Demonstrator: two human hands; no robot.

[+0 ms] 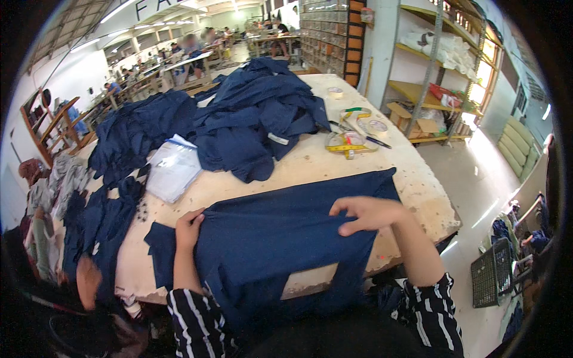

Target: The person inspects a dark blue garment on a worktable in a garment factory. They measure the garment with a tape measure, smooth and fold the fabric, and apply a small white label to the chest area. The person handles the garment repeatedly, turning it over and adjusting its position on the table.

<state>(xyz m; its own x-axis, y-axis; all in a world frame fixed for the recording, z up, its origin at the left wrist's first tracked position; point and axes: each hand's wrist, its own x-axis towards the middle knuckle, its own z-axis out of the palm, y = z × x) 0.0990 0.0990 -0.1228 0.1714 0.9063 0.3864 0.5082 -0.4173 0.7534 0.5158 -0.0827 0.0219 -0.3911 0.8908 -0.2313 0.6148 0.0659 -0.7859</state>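
Observation:
A navy blue garment piece (268, 232) lies spread over the front of the worn table, its near part hanging towards my body. A gap in its lower part shows the tabletop. At its upper left corner, my left hand (187, 230) pinches the fabric between thumb and fingers. Over the right half of the cloth is my right hand (367, 215), fingers apart and holding nothing; whether it touches the cloth I cannot tell. Left of my left forearm lies a smaller navy fabric piece (161, 250).
Heaped navy garments (250, 116) cover the table's far side, beside papers in a plastic sleeve (174, 170). A yellow measuring tape (347, 143), a pen (378, 142) and a tape roll (377, 126) lie at right. Another person's hand (88, 282) is at left, near navy cloth (105, 223).

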